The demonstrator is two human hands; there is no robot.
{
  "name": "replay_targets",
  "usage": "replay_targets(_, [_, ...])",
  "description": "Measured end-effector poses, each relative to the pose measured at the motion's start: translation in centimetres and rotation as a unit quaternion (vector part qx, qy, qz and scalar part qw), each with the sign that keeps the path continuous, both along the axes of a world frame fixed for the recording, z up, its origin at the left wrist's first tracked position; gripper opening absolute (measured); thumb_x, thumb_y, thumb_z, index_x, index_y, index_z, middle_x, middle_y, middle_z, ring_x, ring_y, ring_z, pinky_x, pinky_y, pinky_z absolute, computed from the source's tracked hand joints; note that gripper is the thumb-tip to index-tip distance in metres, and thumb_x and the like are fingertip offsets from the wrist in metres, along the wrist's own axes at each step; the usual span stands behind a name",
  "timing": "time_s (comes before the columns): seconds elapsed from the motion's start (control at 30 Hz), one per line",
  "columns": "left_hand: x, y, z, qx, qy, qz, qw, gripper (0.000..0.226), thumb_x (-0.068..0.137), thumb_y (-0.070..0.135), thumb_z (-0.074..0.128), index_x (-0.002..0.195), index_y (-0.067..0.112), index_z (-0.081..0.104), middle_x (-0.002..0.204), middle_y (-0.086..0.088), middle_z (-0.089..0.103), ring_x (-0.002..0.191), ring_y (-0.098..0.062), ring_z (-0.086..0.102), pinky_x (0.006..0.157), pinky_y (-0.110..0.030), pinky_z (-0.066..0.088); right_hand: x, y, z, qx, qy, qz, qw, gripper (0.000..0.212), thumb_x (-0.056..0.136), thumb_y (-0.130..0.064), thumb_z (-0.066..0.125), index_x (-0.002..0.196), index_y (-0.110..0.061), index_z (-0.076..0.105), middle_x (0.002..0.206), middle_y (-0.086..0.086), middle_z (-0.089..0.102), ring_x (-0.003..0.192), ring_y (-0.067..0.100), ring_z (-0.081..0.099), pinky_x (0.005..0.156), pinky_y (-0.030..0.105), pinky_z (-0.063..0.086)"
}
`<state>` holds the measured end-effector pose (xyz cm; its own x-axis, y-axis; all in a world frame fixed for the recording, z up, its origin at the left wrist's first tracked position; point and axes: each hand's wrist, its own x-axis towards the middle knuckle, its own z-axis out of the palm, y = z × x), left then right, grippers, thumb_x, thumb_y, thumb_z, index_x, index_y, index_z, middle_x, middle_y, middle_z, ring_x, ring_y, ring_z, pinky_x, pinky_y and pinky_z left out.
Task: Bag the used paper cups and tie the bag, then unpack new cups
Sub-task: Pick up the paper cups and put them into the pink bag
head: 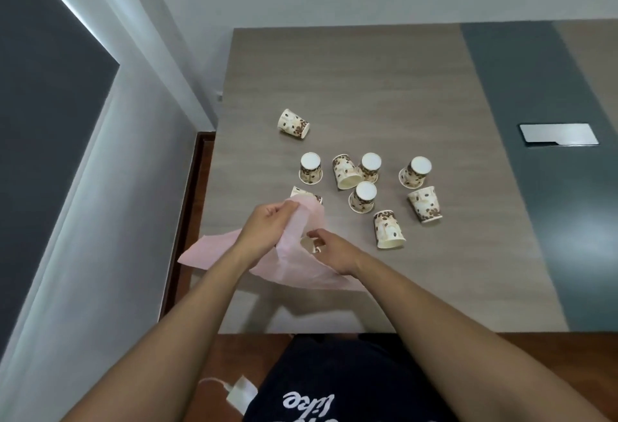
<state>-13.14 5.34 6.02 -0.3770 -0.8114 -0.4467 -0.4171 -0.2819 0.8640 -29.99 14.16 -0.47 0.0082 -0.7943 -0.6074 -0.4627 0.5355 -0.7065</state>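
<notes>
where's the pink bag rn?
Head view, centre-left: pink bag held by left hand and right hand over the table's near-left edge, just before the paper cups.

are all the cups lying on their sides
No, some paper cups stand upside down on the table, bases up, while others lie on their sides.

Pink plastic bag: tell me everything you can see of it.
The pink plastic bag is thin, translucent and crumpled, lifted over the near left part of the table. The left hand grips its upper edge; the right hand pinches the film opposite, apparently parting the mouth. A flat corner juts past the table's left edge. It partly hides one paper cup.
</notes>
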Motion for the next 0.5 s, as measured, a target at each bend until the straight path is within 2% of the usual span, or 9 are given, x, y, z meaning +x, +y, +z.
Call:
replay_targets(0.07, [-0.9, 0.2, -0.3, 0.000, 0.004, -0.001, 1.000, 0.035, 0.111, 0.040, 0.062, 0.082, 0.020, 0.056, 0.080, -0.005, 0.037, 0.073, -0.020, 0.032, 0.061, -0.037, 0.021, -1.0, 0.4, 0.3, 0.013, -0.012, -0.006, 1.000, 0.071, 0.101, -0.041, 0.075, 0.160, -0.013, 0.049, 0.151, 0.004, 0.061, 0.132, 0.019, 0.063, 0.109, 0.030, 0.048])
replay_targets(0.1, [-1.1, 0.2, -0.5, 0.000, 0.006, -0.003, 1.000, 0.037, 0.111, 0.038, 0.062, 0.080, 0.020, 0.054, 0.080, -0.006, 0.036, 0.072, -0.019, 0.031, 0.060, -0.036, 0.021, -1.6, 0.6, 0.5, 0.021, -0.016, -0.011, 1.000, 0.069, 0.100, -0.045, 0.075, 0.158, -0.016, 0.052, 0.149, 0.001, 0.063, 0.128, 0.017, 0.066, 0.105, 0.029, 0.050])
replay_targets(0.2, [-1.8, 0.3, -0.9, 0.005, 0.027, -0.010, 1.000, 0.036, 0.110, 0.038, 0.065, 0.080, 0.021, 0.056, 0.080, -0.004, 0.038, 0.074, -0.019, 0.033, 0.063, -0.037, 0.023, -5.2, 1.0, 0.9, 0.026, -0.028, -0.048, 0.998, 0.040, 0.099, -0.048, 0.077, 0.126, -0.018, 0.075, 0.126, -0.007, 0.076, 0.103, 0.011, 0.079, 0.088, 0.026, 0.059])
replay_targets(0.27, [-2.1, 0.3, -1.1, 0.022, 0.044, -0.008, 0.999, 0.035, 0.106, 0.043, 0.066, 0.081, 0.020, 0.060, 0.080, -0.004, 0.043, 0.076, -0.019, 0.037, 0.067, -0.038, 0.025, -8.1, 1.3, 0.8, 0.015, -0.025, -0.093, 0.995, 0.028, 0.102, -0.038, 0.074, 0.107, -0.010, 0.078, 0.111, 0.001, 0.082, 0.091, 0.017, 0.083, 0.075, 0.023, 0.058])
replay_targets(0.33, [-2.6, 0.4, -1.3, 0.042, 0.060, 0.003, 0.997, 0.047, 0.100, 0.052, 0.068, 0.080, 0.010, 0.063, 0.083, -0.004, 0.049, 0.079, -0.020, 0.041, 0.073, -0.038, 0.028, -11.0, 1.8, 0.8, -0.015, 0.042, -0.128, 0.991, 0.022, 0.103, -0.032, 0.073, 0.095, -0.012, 0.075, 0.098, 0.002, 0.080, 0.083, 0.018, 0.080, 0.072, 0.024, 0.055])
replay_targets(0.4, [-3.1, 0.4, -1.5, 0.048, 0.069, 0.008, 0.996, 0.062, 0.095, 0.057, 0.068, 0.090, -0.005, 0.066, 0.086, -0.004, 0.052, 0.082, -0.021, 0.043, 0.078, -0.038, 0.030, -13.4, 2.1, 0.4, -0.035, 0.143, -0.150, 0.978, 0.024, 0.101, -0.035, 0.073, 0.088, -0.014, 0.071, 0.091, 0.001, 0.076, 0.085, 0.021, 0.072, 0.076, 0.031, 0.049])
replay_targets(0.5, [-4.2, 0.5, -1.5, 0.052, 0.062, 0.004, 0.997, 0.065, 0.097, 0.055, 0.067, 0.100, -0.010, 0.067, 0.088, -0.005, 0.056, 0.083, -0.020, 0.048, 0.080, -0.037, 0.033, -16.0, 2.7, -1.6, 0.048, 0.223, -0.131, 0.965, 0.055, 0.097, -0.057, 0.071, 0.065, -0.018, 0.050, 0.067, 0.005, 0.057, 0.072, 0.030, 0.058, 0.063, 0.036, 0.038])
